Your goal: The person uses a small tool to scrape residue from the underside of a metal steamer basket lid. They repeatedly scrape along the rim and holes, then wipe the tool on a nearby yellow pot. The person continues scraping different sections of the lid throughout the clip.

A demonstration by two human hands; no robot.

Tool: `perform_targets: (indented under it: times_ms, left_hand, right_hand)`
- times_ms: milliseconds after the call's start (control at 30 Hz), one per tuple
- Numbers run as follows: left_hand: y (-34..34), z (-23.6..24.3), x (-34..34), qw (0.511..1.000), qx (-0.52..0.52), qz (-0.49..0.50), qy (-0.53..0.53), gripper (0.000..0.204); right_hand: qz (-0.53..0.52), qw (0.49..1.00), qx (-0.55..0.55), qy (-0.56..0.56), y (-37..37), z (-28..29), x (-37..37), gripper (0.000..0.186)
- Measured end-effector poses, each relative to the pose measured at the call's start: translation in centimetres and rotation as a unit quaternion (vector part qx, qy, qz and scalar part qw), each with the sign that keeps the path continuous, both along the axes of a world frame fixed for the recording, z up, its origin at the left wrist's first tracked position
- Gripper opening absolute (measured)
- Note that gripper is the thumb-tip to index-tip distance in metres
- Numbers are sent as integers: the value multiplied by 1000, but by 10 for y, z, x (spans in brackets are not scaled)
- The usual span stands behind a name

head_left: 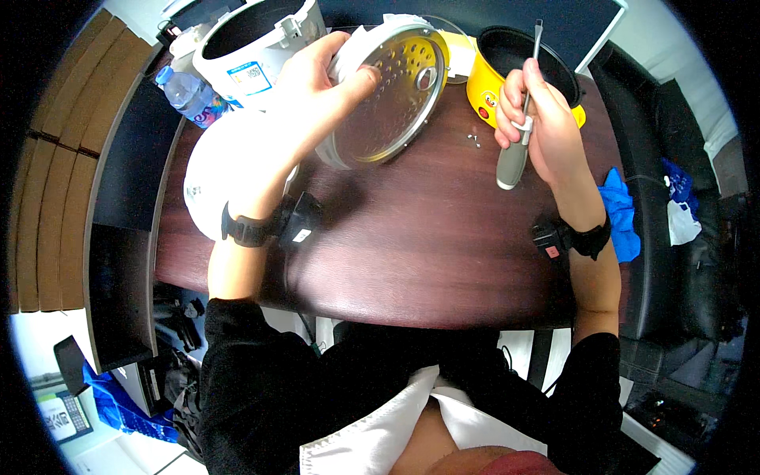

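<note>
My left hand (pixel 332 79) grips the rim of a round white lid (pixel 388 99), tilted up so its shiny metal inner plate with small holes faces right. In my right hand (pixel 546 119) is a screwdriver (pixel 513 162) with a grey-green handle; its flat metal blade points up and away from me. The blade is apart from the lid. A few tiny screws (pixel 473 141) lie on the table between the two hands. Behind my left hand stands a white rice cooker body (pixel 257 59). Just past my right hand is a small yellow cooker (pixel 484 83) with a black inside.
A water bottle (pixel 190 96) is at the far left of the dark wooden table (pixel 412 253). A white, overexposed rounded object (pixel 226 170) sits under my left forearm. To the right lies a blue cloth (pixel 620 214). A dark partition (pixel 443 17) borders the table's far side.
</note>
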State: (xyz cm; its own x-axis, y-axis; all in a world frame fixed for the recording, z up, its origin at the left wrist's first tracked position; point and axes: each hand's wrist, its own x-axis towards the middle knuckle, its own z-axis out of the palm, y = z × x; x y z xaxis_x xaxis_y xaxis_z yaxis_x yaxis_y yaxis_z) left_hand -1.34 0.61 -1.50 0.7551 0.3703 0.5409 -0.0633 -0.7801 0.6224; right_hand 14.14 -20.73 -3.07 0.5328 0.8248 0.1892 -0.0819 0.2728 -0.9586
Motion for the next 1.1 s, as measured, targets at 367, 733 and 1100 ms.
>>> perform_targets:
  times_ms: [367, 733, 1100]
  left_hand:
    - [-12, 29, -17, 988, 27, 13, 152, 56]
    - [12, 33, -31, 978, 55, -66, 189, 68]
    - [10, 26, -21, 991, 29, -3, 132, 45]
  right_hand:
    - [-8, 1000, -23, 16, 29, 19, -30, 44]
    - [3, 998, -47, -51, 30, 13, -14, 49]
    - [-19, 992, -81, -95, 29, 15, -23, 48]
